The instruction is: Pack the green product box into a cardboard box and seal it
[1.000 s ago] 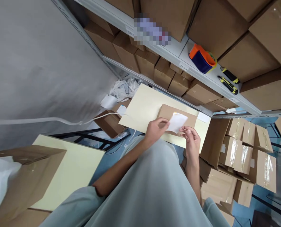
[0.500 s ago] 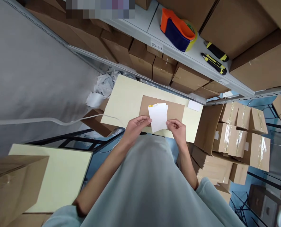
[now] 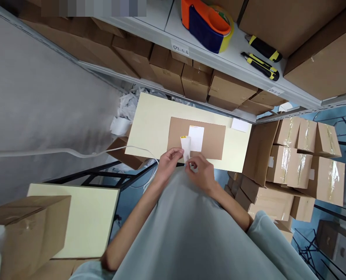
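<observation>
Storeroom with cardboard boxes [image 3: 283, 167], labelled shelving [image 3: 228, 69]

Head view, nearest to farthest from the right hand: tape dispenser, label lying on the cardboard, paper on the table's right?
1. White label, on the cardboard beyond the right hand
2. White paper, right end of table
3. Tape dispenser, on the shelf

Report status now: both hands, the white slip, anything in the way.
Left hand gripping white slip; right hand pinching its lower end. Slip upright over cardboard, beside white label. Cable crosses table's left corner.
</observation>
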Available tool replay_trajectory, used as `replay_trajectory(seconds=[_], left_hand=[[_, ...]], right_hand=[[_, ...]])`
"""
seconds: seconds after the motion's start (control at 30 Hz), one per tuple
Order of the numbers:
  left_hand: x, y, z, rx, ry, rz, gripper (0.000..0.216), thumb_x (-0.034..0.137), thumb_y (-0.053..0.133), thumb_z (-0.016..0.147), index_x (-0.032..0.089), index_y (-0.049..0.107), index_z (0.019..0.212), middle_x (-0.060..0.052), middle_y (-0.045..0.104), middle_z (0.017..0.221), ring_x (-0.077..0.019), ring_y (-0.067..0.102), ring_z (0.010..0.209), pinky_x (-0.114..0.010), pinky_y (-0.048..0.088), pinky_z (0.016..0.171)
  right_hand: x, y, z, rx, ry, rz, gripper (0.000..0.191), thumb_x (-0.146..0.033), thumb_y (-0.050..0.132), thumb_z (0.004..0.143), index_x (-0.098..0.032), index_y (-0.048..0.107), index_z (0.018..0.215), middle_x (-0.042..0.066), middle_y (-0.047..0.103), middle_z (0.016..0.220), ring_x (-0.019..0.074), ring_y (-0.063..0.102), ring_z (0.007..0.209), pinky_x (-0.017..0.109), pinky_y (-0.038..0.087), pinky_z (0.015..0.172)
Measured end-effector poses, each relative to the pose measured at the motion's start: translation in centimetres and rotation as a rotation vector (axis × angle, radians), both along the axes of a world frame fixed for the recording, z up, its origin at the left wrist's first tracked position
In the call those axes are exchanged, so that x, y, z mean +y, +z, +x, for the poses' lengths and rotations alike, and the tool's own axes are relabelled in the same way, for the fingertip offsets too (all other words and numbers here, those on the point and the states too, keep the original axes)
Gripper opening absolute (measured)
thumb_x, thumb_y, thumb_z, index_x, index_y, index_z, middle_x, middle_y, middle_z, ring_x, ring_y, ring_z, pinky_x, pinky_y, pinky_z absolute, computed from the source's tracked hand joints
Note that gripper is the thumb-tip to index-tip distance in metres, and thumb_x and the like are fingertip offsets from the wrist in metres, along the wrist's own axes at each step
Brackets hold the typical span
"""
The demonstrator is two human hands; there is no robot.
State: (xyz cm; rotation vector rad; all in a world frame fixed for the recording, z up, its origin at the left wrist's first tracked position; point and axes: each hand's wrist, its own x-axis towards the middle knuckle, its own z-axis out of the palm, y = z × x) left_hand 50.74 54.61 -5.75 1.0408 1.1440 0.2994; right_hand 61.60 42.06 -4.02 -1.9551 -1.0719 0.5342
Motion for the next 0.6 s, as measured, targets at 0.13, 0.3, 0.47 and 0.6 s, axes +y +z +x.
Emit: replay_trajectory(seconds=[0.13,0.3,0.47,0.6], left_hand=[[1.5,-1.8,1.7,0.104,-0.059,0.148,0.047,0.068,0.080,0.080,0.023,0.075,0.093,-0.008,0.083,0.100,-0.0267,0.076,0.099,-0.040,0.061,0.097],[3.4,-4.1,4.5,0.297,-0.188,0.275,0.026,0.046,0.070,0.089,0.021,0.076,0.091,-0.007,0.083,0.094,-0.0247,0.075,0.090,-0.037,0.060,0.092],[4.1,-4.7,6.1,0.417,-0.271,0.346,0.020,0.033,0.067,0.095,0.018,0.081,0.096,-0.010,0.085,0.107,-0.0249,0.076,0.099,-0.036,0.057,0.099],[4.1,-4.6,6.4,0.489,-0.333,0.386,0.023,0.031,0.066,0.100,0.016,0.083,0.103,-0.012,0.086,0.115,-0.0247,0.077,0.103,-0.035,0.057,0.100]], right_hand=[[0.7,-2.2,4.1,0.265,-0.271,-0.050,0.027,-0.048,0.072,0.097,-0.024,0.071,0.084,-0.001,0.069,0.080,0.0152,0.062,0.068,0.029,0.053,0.067],[2.0,-5.8,6.3,0.372,-0.458,-0.175,0.024,-0.043,0.072,0.090,-0.024,0.066,0.077,-0.001,0.071,0.077,0.0172,0.065,0.072,0.031,0.053,0.075],[2.6,-7.4,6.1,0.229,-0.481,-0.280,0.021,-0.034,0.071,0.092,-0.025,0.063,0.076,-0.002,0.072,0.078,0.0178,0.067,0.075,0.030,0.052,0.081],[2.8,-7.8,6.0,0.200,-0.489,-0.335,0.020,-0.033,0.069,0.095,-0.025,0.064,0.077,-0.001,0.074,0.080,0.0186,0.067,0.076,0.030,0.052,0.081]])
